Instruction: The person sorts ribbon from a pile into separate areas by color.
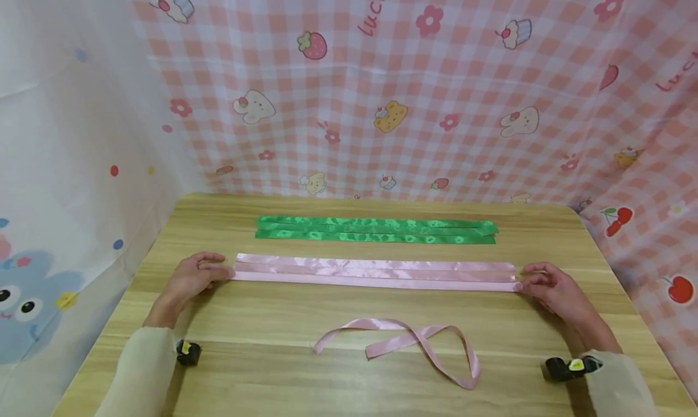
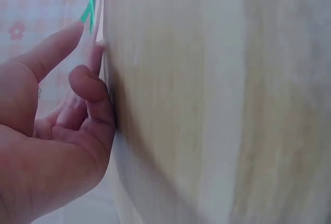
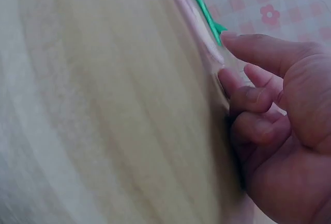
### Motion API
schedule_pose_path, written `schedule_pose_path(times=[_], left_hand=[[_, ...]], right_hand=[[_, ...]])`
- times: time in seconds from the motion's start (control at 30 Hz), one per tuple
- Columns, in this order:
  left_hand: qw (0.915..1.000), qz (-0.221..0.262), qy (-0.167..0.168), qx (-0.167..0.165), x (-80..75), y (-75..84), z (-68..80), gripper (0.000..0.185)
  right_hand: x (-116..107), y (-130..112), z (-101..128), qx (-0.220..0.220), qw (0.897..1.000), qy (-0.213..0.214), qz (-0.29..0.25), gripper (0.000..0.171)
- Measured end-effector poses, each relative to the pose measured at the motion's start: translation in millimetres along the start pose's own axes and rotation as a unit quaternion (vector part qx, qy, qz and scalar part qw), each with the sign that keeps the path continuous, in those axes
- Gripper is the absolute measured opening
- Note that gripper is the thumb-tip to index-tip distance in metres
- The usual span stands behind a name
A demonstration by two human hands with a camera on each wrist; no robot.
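Three pink ribbon strips lie side by side, stretched flat across the table. My left hand [image 1: 192,277] is at the left end of the nearest pink strip [image 1: 376,282], with fingertips right at that end. At its other end rests my right hand [image 1: 553,290], fingertips touching the ribbon's tip. Both wrist views show a gap between thumb and index finger, with the other fingers loosely bent beside the tabletop. Beyond the pink row lie several green ribbon strips [image 1: 376,229], parallel and close together. A loose pink ribbon [image 1: 382,324] curls in a loop nearer to me.
The wooden table [image 1: 262,374] has rounded far corners. A pink checked cloth [image 1: 349,71] with cartoon prints hangs behind it and on the right, and a white printed cloth [image 1: 71,132] on the left. Black wrist devices sit at both sleeves.
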State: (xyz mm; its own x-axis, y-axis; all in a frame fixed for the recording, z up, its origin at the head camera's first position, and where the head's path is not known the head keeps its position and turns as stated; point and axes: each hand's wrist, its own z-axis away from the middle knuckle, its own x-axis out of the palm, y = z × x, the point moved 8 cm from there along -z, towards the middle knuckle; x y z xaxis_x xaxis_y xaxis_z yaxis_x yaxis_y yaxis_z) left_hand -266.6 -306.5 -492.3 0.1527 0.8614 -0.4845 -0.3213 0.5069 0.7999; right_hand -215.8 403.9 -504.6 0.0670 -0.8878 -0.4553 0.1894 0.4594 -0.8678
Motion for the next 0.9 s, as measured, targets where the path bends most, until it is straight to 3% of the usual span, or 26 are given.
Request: schedule_pose_path(times=[0.13,0.27,0.37,0.53,0.67,0.8,0.9], left_hand=[[0.9978,-0.033,0.040,0.041,-1.9,8.9,8.2,0.058],[0.9901,-0.068,0.082,0.091,2.1,28.5,20.9,0.051],[0.9866,-0.063,0.081,0.127,15.8,45.3,28.3,0.042],[0.9844,-0.017,0.011,0.175,56.8,73.7,39.5,0.033],[0.9762,0.002,-0.058,0.209,93.6,92.8,48.2,0.029],[0.9646,0.004,-0.133,0.228,137.5,107.5,57.6,0.025],[0.9533,-0.008,-0.192,0.233,173.8,116.2,66.3,0.026]], right_hand=[[0,-10,4,-0.005,0.999,0.009,0.046,0.045],[7,-39,9,-0.066,0.994,0.026,0.079,0.045],[22,-67,14,-0.120,0.989,0.019,0.080,0.037],[64,-109,24,-0.218,0.973,-0.038,0.071,0.020],[107,-134,36,-0.272,0.954,-0.113,0.058,0.014],[149,-144,45,-0.274,0.942,-0.186,0.052,0.010],[173,-145,48,-0.257,0.939,-0.219,0.072,0.009]])
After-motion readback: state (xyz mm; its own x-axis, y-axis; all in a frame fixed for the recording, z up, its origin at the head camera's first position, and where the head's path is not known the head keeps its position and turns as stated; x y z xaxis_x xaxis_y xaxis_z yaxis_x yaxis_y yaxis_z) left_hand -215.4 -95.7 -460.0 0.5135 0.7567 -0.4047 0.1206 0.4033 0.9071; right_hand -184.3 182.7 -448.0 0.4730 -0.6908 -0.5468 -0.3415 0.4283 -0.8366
